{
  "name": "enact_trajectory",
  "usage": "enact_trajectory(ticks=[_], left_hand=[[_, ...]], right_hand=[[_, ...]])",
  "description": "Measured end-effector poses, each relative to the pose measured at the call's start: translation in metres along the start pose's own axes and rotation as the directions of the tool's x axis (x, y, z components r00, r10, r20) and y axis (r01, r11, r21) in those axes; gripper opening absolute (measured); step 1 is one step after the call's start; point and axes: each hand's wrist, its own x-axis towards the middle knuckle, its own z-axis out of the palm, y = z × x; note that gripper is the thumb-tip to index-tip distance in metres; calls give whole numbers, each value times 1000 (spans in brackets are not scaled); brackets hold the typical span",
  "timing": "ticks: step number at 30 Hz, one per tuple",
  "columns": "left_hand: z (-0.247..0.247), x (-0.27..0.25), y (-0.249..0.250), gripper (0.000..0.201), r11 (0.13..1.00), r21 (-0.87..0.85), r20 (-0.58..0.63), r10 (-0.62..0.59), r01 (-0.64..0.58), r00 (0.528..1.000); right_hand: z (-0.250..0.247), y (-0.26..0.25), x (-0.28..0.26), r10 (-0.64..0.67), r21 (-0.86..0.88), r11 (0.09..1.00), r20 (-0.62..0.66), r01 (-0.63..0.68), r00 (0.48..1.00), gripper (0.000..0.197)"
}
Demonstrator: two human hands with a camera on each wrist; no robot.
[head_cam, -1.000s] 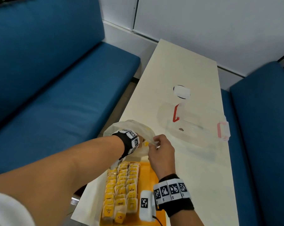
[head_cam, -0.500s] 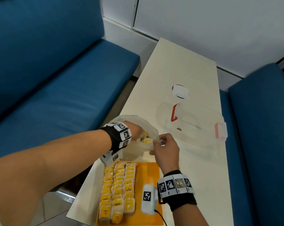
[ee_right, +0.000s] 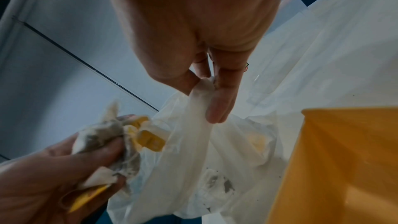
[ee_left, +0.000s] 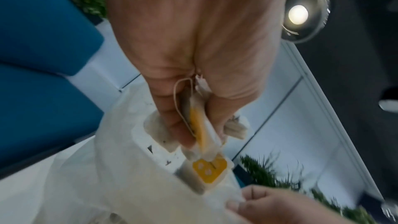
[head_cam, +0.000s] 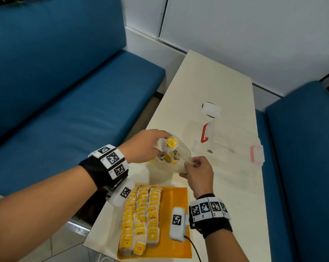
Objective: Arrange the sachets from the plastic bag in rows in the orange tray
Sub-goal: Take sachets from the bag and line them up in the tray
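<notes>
My left hand (head_cam: 156, 144) grips a bunch of white sachets (head_cam: 168, 145) with yellow tags, lifted just above the mouth of the thin plastic bag (head_cam: 176, 164). The sachets (ee_left: 200, 125) show squeezed between its fingers in the left wrist view. My right hand (head_cam: 195, 167) pinches the bag's rim (ee_right: 204, 88) and holds it up. More sachets (head_cam: 171, 159) lie inside the bag. The orange tray (head_cam: 177, 197) sits near the table's front edge, with three rows of sachets (head_cam: 141, 218) filling its left half; the right half is bare.
A transparent box (head_cam: 230, 148) with a red clip and a pink clip stands on the white table (head_cam: 207, 82) beyond the bag. A white round thing (head_cam: 211, 110) lies further back. Blue sofas (head_cam: 65, 101) flank the table on both sides.
My left hand has come up out of the bag with a bunch of sachets. The right hand keeps its pinch on the bag's rim. The view has shifted.
</notes>
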Motion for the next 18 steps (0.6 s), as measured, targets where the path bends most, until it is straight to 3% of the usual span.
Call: enact_trajectory(ticks=[5,8,10,13,18], left_hand=[[3,-29,-3,42,920,-380,3,-108,101,994],[9,-52,-3,40,754,-636,80,-147,164,986],[16,-68,-6,41,593,-770,174,-159,234,972],[32,-87,-15,39,407,-861,270,-140,304,952],[52,-108,-32,40,191,-916,335,-121,353,935]], right_hand=[[-6,2,-10,33,-47,998,75,-30,997,18],[-16,1,-21,-28,-243,969,89,49,996,40],[-23,-4,-37,-187,-355,913,76,202,979,47],[-27,-14,-66,-372,-242,879,192,411,908,49],[-14,-9,-99,-273,-105,922,507,373,817,72]])
